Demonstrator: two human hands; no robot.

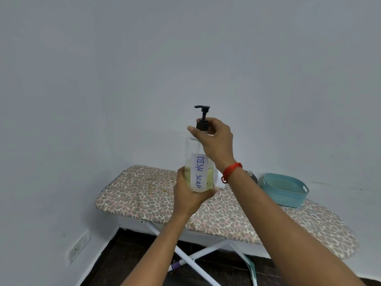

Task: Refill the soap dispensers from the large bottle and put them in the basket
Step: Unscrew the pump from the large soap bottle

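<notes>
A clear soap dispenser [198, 172] with a white label reading "DISH SOAP" is held up in the air above the ironing board [156, 195]. Yellow-green liquid fills about its lower third. My left hand [190, 195] grips its base from below. My right hand [214, 141] pinches the collar of its black pump [202, 118] with thumb and fingers. The teal basket [285, 189] stands on the board to the right. A white object and a dark rounded one lie mostly hidden behind my right wrist.
The ironing board with a leopard-print cover stands on white crossed legs against a pale wall. A wall socket [79, 245] sits low on the left wall. The floor underneath is dark.
</notes>
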